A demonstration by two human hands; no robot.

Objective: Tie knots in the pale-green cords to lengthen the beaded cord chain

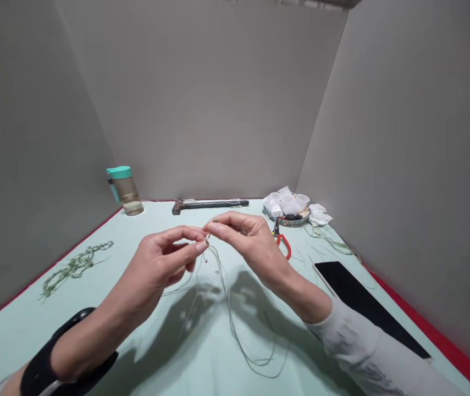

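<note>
Above the middle of the table, my left hand (pixel 164 256) pinches a small knotted piece of cord between thumb and forefinger. My right hand (pixel 249 239) meets it from the other side, its thumb and fingertips closed on the upper end of the same piece. Thin greenish cords (pixel 230 308) hang from this point and curl down onto the cloth. A tiny red bit (pixel 205 260) shows just below the left fingertips. Fingers partly hide the knot, so its exact shape cannot be made out.
A bottle (pixel 130 192) with a turquoise lid stands back left, near braided green cords (pixel 78 264). A hammer (pixel 210 204) lies at the back. On the right are a basket with white cups (pixel 288 204), red-handled pliers (pixel 286 247), loose cords (pixel 333 242) and a black tablet (pixel 366 302).
</note>
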